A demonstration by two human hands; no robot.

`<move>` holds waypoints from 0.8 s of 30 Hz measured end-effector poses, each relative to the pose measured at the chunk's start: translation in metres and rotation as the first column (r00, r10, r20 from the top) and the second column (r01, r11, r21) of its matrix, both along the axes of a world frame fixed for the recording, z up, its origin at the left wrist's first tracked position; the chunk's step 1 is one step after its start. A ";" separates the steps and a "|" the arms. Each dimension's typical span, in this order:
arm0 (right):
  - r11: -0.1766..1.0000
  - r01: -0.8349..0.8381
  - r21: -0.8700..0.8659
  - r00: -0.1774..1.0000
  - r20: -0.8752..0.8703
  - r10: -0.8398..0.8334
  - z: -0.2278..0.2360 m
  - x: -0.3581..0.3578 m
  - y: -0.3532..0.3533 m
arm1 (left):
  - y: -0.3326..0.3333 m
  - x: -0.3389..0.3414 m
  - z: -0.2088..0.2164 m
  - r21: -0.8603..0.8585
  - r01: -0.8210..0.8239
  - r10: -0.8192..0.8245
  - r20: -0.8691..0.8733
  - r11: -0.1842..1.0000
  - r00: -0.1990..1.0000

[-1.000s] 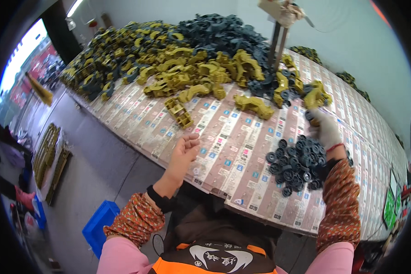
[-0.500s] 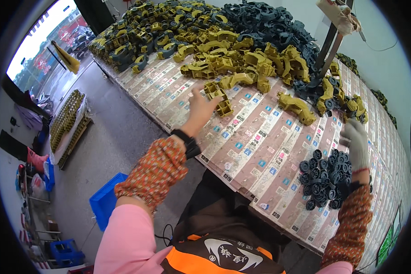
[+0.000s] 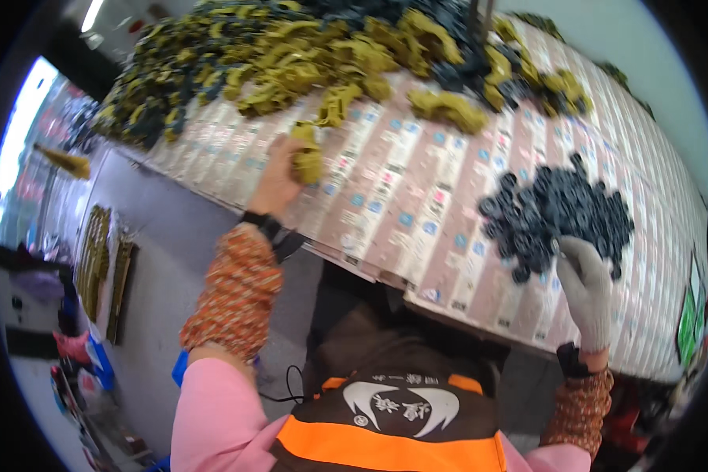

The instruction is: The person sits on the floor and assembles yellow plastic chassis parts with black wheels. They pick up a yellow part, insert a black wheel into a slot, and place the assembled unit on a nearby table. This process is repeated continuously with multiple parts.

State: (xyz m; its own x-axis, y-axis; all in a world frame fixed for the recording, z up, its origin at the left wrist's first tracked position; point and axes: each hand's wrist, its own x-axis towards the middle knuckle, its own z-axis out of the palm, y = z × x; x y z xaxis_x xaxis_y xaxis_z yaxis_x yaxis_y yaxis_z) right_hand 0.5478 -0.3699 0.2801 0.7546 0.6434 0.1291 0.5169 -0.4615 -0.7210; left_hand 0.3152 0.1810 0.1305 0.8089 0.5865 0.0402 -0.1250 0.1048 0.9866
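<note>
My bare left hand is closed round a yellow plastic toy car body, held over the table near its front left edge. My right hand, in a pale knitted glove, reaches to the near side of a pile of small black toy wheels. Its thumb and fingers come together at the pile's edge. Motion blur hides whatever is between them. A single yellow car body lies on the table beyond the wheels.
A big heap of yellow and dark toy car parts covers the far side of the table. More parts lie around a post at the far right. A stack of yellow pieces stands left of the table, on the floor side.
My left hand, open beside the yellow car body before, now grips it and has drawn it left. My right hand has moved nearer, to the wheels' near edge. The whole view has shifted.
</note>
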 end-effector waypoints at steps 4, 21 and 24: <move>0.999 0.032 0.028 0.995 0.094 -0.035 -0.016 -0.009 -0.008 | -0.097 -0.025 0.073 -0.627 0.215 -0.037 0.284 0.749 0.958; 0.907 0.062 -0.416 0.690 0.674 0.262 -0.048 -0.021 0.070 | -0.265 -0.037 0.084 -0.771 0.419 -0.193 0.373 0.480 0.908; 0.939 0.049 -0.341 0.657 0.719 0.227 -0.041 -0.026 0.073 | -0.268 -0.042 0.075 -0.736 0.412 -0.283 0.303 0.537 0.910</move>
State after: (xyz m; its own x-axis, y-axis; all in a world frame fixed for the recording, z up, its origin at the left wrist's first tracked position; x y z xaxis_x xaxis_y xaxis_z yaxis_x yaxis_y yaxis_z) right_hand 0.5222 -0.2973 0.2394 0.4301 0.8086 0.4013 0.8595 -0.5029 0.0921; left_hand 0.2731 -0.0873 0.2057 0.9796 0.1180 -0.1624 -0.0255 0.8757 0.4822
